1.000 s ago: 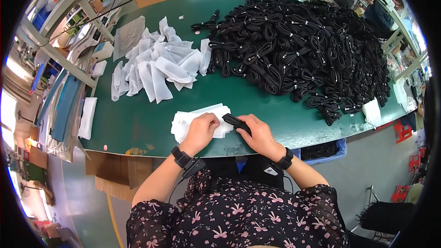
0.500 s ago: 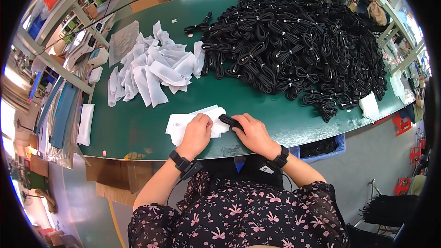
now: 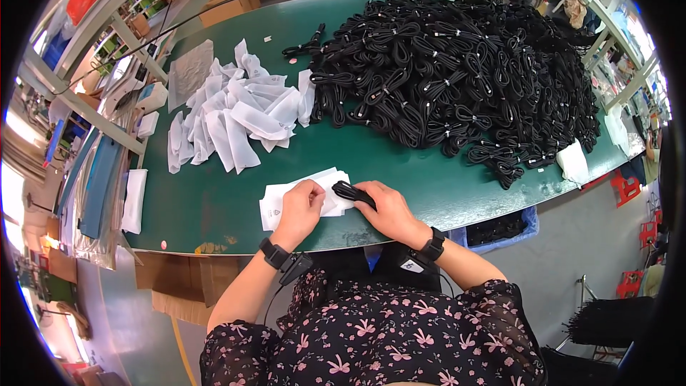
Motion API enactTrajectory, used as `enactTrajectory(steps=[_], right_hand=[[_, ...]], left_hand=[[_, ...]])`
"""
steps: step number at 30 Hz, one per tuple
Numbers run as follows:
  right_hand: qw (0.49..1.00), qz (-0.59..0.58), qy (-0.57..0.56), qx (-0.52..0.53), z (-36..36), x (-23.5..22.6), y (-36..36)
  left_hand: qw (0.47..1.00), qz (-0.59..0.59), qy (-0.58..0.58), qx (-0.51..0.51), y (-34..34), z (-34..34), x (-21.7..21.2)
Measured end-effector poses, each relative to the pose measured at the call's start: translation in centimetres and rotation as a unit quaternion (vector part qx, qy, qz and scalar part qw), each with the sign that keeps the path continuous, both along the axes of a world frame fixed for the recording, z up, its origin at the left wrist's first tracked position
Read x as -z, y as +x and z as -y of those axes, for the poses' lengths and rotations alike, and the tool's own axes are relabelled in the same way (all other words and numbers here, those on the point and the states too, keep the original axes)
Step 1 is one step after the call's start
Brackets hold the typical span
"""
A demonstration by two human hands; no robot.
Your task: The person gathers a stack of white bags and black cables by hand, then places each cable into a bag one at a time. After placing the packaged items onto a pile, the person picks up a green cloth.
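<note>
A small stack of flat white bags (image 3: 272,207) lies near the table's front edge. Over it, my left hand (image 3: 301,207) is closed, fingers curled and thumb against them; anything pinched between them is hidden. My right hand (image 3: 388,209), just to the right, grips a coiled black cable (image 3: 350,192) between thumb and fingers. The cable's free end points left over the stack's right part. Beyond my left hand is a loose heap of filled white bags (image 3: 239,111). A large mound of coiled black cables (image 3: 443,71) covers the far right of the table.
The green table (image 3: 214,204) has a curved front edge. A clear plastic sheet (image 3: 190,73) lies at its far left, and a white packet (image 3: 573,163) at its right edge. Below stand a blue-lined bin (image 3: 500,230) and a cardboard box (image 3: 175,275). Metal rack posts (image 3: 93,111) rise at left.
My left hand has shifted slightly left and its fingers have curled in. My right hand and the cable have moved slightly left, the cable now over the stack's right part.
</note>
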State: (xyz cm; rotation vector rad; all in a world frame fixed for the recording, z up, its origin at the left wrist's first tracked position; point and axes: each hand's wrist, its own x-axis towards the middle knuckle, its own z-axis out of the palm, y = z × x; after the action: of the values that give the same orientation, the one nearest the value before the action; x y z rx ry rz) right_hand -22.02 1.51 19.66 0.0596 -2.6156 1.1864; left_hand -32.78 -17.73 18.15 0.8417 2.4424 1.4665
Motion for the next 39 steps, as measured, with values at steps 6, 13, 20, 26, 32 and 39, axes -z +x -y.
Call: enactTrajectory(steps=[6,13,20,26,32,39], right_hand=[[0.995,0.035,0.07,-0.056,-0.4,-1.6,-0.5],[0.983,0.046,-0.175,-0.039,-0.2,-0.8,-1.7],[0.978,-0.184,-0.057,-0.083,0.5,-4.3,-2.3],[0.981,-0.187,-0.061,0.001,-1.1,-5.5,-3.5],[0.897,-0.103,0.362,0.232,-8.5,-2.6,-5.6],[0.936,-0.128,0.234,0.231,-9.2,-1.6,-5.1]], left_hand=[[0.996,-0.073,0.037,0.032,0.5,-0.1,-1.3],[0.958,-0.258,0.043,0.12,0.2,-0.9,-4.6],[0.981,-0.131,0.113,0.09,-1.4,-1.4,-6.3],[0.941,0.173,0.291,-0.004,-7.9,0.4,-8.6],[0.982,-0.153,0.079,-0.082,-8.4,1.6,-10.1],[0.972,-0.146,-0.096,0.157,-1.1,0.0,-2.4]])
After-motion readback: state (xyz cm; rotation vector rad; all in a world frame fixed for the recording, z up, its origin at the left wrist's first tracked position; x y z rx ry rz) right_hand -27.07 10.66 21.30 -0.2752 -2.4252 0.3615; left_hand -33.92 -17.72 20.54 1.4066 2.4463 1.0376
